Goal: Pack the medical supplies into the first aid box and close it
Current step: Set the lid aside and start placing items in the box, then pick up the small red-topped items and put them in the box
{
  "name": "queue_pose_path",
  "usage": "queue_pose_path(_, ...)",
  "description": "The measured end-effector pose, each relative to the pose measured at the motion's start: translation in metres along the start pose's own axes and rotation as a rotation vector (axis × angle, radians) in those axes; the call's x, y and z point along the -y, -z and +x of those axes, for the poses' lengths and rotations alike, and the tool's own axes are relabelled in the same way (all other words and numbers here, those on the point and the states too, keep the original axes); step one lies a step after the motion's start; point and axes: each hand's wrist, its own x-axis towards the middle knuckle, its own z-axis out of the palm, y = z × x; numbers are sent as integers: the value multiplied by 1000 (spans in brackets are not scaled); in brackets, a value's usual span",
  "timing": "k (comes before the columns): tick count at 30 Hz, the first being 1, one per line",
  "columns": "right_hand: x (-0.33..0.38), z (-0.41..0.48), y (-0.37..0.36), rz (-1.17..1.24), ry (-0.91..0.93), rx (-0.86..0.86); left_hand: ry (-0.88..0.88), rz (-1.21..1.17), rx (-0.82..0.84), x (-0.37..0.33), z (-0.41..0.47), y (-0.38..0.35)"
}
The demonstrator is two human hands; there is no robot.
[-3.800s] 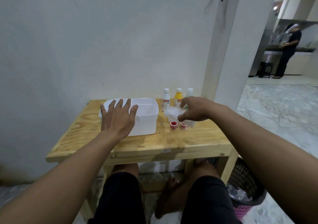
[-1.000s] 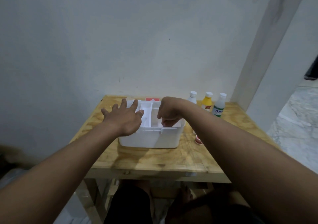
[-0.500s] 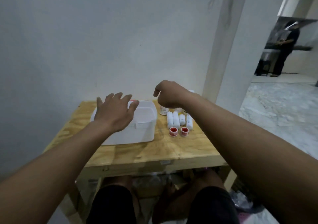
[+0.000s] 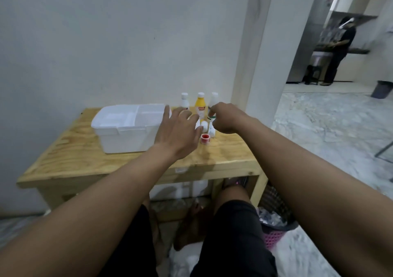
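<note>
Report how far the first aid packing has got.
Early stage. The first aid box stands open; its contents aren't clear. The right hand pinches a green-banded bottle; the left hand hovers open over white rolls. Two bottles, red tape and closing remain.

A wooden desk (image 4: 119,159) stands against the pale wall (image 4: 106,42) at centre frame. A pink basket (image 4: 274,223) sits on the marble floor (image 4: 329,127) lower right. Upper right, a person in black (image 4: 338,51) stands at a counter, a grey bin (image 4: 382,88) nearby.

Wooden table (image 4: 89,159): white box (image 4: 127,132), bottles (image 4: 200,106), rolls (image 4: 204,138)
</note>
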Motion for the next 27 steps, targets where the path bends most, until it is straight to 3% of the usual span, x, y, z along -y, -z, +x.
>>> queue_pose_path(4,-10,-4,-11,-34,53,10,-34,-7,-17,-13,-10,-18)
queue_pose_path(16,-18,5,-45,-64,169,73,248,-5,114,-30,-11,-58)
queue_pose_path(27,-24,14,-57,-38,190,52,332,-85,87,-28,-4,-60)
